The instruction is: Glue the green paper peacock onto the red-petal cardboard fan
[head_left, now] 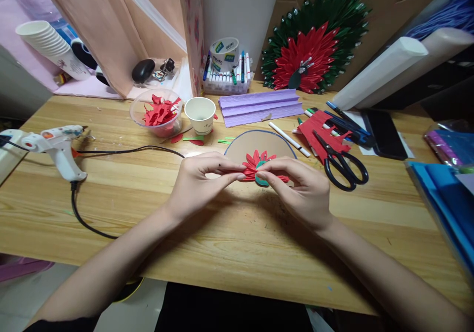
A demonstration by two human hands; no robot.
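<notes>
Between my two hands is a small red paper flower (256, 159) with pointed petals and a green piece (261, 178) at its lower middle. My left hand (202, 181) pinches the red petals at the left edge, thumb below and fingers above. On the other side, my right hand (301, 186) grips the green piece between thumb and forefinger. Just behind the flower lies a round brown cardboard disc (255, 142) with a blue outlined edge; the hands partly cover it. The petals under my right fingers are hidden.
A white hot glue gun (61, 149) stands at left, its black cord crossing the table. Behind are a plastic bowl (135, 119) of red paper pieces, a paper cup (200, 119) and purple crepe paper (259, 107). Black scissors (342, 166) lie on red paper at right, near a phone (383, 133).
</notes>
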